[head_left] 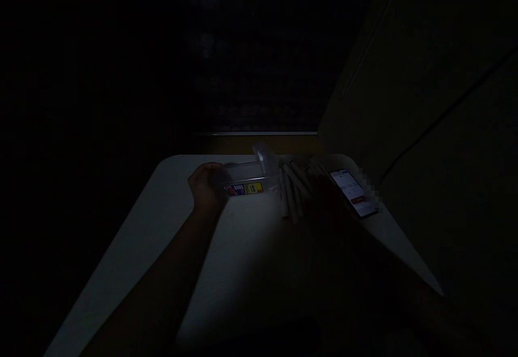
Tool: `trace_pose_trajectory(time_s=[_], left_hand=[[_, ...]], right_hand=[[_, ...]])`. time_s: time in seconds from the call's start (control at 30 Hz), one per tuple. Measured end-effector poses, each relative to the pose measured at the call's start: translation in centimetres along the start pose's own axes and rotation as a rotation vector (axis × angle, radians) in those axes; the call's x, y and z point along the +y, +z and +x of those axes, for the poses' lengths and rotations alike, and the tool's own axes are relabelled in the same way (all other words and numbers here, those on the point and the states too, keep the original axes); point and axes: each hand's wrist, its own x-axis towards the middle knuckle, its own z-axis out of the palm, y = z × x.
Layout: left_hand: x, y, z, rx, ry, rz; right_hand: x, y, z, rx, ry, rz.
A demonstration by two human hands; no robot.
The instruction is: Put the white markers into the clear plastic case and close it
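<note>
Left forearm (pixel 162 273) and right forearm (pixel 386 254) frame a dim white table (pixel 234 238)

Both reach forward from the bottom edge of my view, over a tabletop half lost in shadow. At the far side, left of centre, my left hand (pixel 207 188) grips the left end of a clear plastic box (pixel 240 172), its fingers clamped around that end. A colourful label (pixel 243 189), partly yellow, faces me on the near side, and a clear flap (pixel 263 156) stands tilted up at the right end.

Just to the right, several pale slender sticks (pixel 295 187) fan out, their near ends pointing toward me. My right hand (pixel 324 189) is at their right, so dark that I cannot tell whether its fingers are apart or closed on any of them. Beside that hand, a smartphone (pixel 353 192) lies face up near the table's right edge, its screen lit with digits and a red button. A dark cable (pixel 449 109) slants across the wall (pixel 424 54) at my right.
</note>
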Motion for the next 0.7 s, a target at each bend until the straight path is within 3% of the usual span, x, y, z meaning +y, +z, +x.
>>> trace_pose_trajectory(time_s=[0.13,0.27,0.43,0.7], left_hand=[[0.5,0.3,-0.3,-0.009,-0.012,-0.008],[0.7,0.4,-0.5,-0.006,-0.027,0.002],[0.4,0.3,-0.4,-0.006,0.006,-0.006],[0.1,0.2,-0.2,-0.020,0.051,0.012]], right_hand=[[-2.2,0.7,-0.7,0.123,-0.031,0.048],[-3.5,0.7,-0.3,0.160,0.067,0.082],[-3.0,0.7,1.1,0.110,0.098,0.046],[-2.5,1.7,0.3,0.110,-0.060,0.035]])
